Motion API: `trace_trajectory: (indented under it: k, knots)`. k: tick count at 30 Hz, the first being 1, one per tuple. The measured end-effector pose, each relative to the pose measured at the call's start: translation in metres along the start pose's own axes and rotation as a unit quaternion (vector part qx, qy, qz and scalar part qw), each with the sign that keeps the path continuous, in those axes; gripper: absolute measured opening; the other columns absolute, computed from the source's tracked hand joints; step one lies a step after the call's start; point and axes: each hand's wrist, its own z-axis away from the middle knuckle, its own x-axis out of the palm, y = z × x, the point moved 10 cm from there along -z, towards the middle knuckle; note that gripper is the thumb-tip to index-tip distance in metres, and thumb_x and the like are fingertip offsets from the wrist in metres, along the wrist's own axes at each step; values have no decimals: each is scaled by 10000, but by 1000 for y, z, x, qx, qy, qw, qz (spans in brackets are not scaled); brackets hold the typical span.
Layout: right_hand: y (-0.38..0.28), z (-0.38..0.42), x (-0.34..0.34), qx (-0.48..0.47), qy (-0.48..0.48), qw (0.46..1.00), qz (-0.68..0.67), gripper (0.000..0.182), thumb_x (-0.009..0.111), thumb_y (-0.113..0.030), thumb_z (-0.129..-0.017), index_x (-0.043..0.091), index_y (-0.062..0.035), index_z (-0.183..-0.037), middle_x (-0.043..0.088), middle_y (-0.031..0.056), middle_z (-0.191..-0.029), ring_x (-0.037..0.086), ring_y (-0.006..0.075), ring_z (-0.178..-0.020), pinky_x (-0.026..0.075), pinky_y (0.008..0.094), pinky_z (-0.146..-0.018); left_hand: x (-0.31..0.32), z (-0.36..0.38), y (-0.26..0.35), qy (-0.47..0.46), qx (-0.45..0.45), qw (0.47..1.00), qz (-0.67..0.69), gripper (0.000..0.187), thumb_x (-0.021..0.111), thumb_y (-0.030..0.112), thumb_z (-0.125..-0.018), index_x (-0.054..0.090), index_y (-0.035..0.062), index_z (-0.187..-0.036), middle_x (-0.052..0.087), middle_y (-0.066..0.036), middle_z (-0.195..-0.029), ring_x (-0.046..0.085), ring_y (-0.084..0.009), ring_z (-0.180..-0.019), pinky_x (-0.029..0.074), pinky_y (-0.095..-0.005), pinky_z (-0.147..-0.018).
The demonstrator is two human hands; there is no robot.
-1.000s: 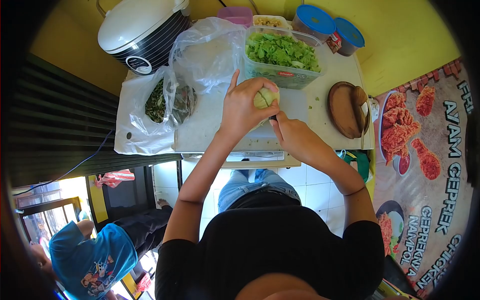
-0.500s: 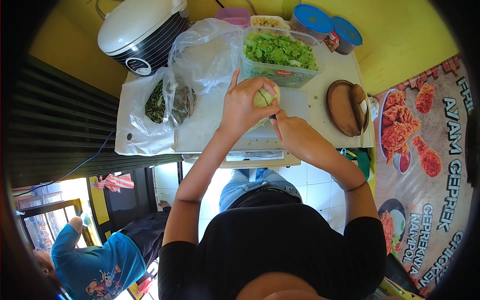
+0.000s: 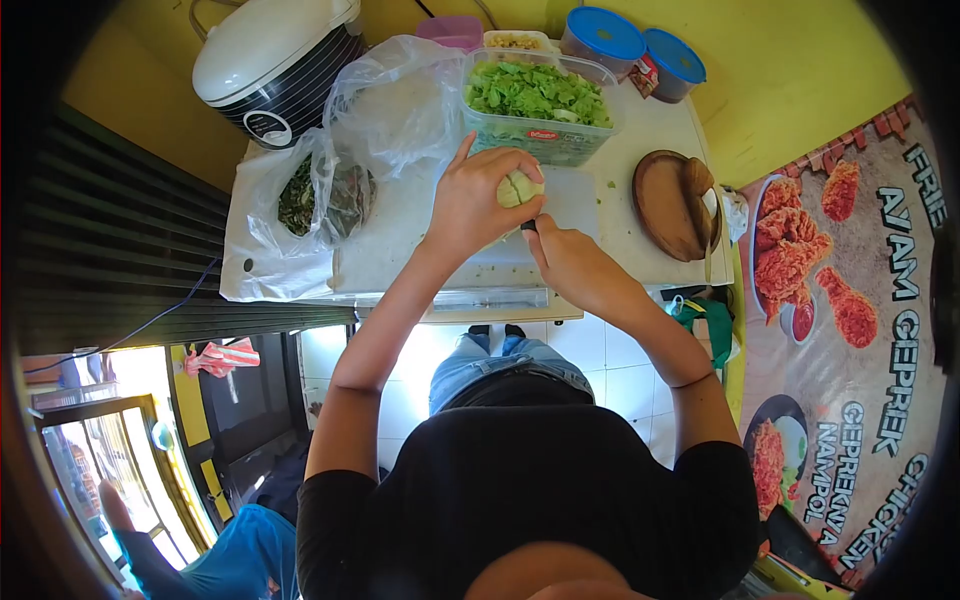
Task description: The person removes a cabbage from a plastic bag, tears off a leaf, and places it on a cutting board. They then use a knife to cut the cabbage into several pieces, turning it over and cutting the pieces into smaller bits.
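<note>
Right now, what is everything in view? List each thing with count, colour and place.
cabbage: one, pale green, on the cutting board under the left hand
knife: one, dark handle, mostly hidden in the right hand
cutting board: one, white, table centre
tub of chopped greens: one, clear, behind the board
plastic bags: two, clear, left of board, one holding dark leaves
rice cooker: one, white, back left
lidded tubs: two, blue lids, back right
wooden bowl: one, brown, right
left hand: gripping the cabbage
right hand: holding the knife
</note>
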Motion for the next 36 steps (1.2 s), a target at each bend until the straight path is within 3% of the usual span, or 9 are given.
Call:
trace_trajectory:
  k: [16, 19, 22, 24, 25, 27, 31, 34, 36]
  knots:
    - [8, 1, -6, -14, 4, 1000, 10, 351, 365, -266, -998, 477, 67, -990, 601, 288, -755, 599, 442, -729, 448, 508, -692, 2, 2, 8, 24, 1, 1000, -12, 176, 742, 210, -692, 632, 163, -822, 679, 28, -896, 637, -197, -934, 258, -537, -1090]
    - [20, -8, -6, -22, -27, 999, 5, 369, 370, -285, -997, 506, 56, -967, 611, 260, -793, 601, 420, -758, 454, 478, -703, 0, 3, 11, 28, 3, 999, -35, 253, 752, 247, -712, 646, 161, -925, 665, -14, -1011, 615, -223, -994, 256, -547, -1083]
    - [27, -15, -10, -37, -45, 998, -29, 379, 375, -306, -997, 525, 38, -943, 619, 207, -806, 599, 360, -745, 460, 428, -687, -16, 16, 19, 96, 5, 995, -1, 360, 760, 234, -749, 623, 102, -1055, 605, -100, -1190, 567, -281, -1108, 276, -496, -1075]
    - [33, -20, -10, -19, -59, 994, -94, 386, 375, -323, -997, 539, 21, -936, 614, 152, -791, 579, 281, -705, 461, 384, -659, -30, 56, -6, 258, -82, 961, 56, 542, 776, 223, -743, 529, 49, -1192, 520, -178, -1233, 513, -343, -1135, 351, -451, -1011]
    - [31, -21, -14, -21, -56, 994, -94, 386, 375, -323, -997, 539, 21, -936, 614, 152, -791, 579, 281, -705, 461, 384, -659, -19, 68, -5, 258, -79, 961, 54, 542, 776, 223, -743, 529, 49, -1192, 520, -178, -1233, 513, -343, -1135, 351, -451, -1011]
    - [32, -18, -13, 10, -93, 990, -103, 381, 384, -347, -998, 539, -1, -962, 604, 125, -777, 556, 199, -675, 457, 332, -625, 2, 92, -23, 262, -177, 946, 70, 683, 803, 213, -722, 444, -4, -1261, 465, -206, -1237, 477, -360, -1141, 383, -415, -967]
    - [21, -1, -21, 19, -119, 991, -61, 320, 438, -325, -991, 542, -25, -1029, 587, 106, -770, 548, 144, -682, 449, 287, -601, 5, 99, -24, 235, -164, 958, 14, 772, 817, 235, -707, 392, -10, -1303, 428, -203, -1243, 452, -357, -1147, 390, -423, -953]
    - [14, 17, -20, 26, -111, 979, -170, 256, 539, -227, -958, 532, -36, -1127, 570, 67, -774, 541, 104, -703, 447, 250, -622, 1, 100, -31, 232, -172, 957, 38, 758, 814, 234, -713, 400, -10, -1300, 430, -199, -1239, 459, -353, -1140, 398, -422, -943]
    - [-10, 22, -41, -137, 4, 914, -382, 276, 638, -150, -891, 566, -34, -1131, 627, 78, -860, 556, 98, -759, 451, 261, -657, -6, 102, -41, 246, -205, 946, 54, 753, 809, 239, -723, 399, -17, -1301, 434, -195, -1228, 462, -350, -1139, 406, -412, -933]
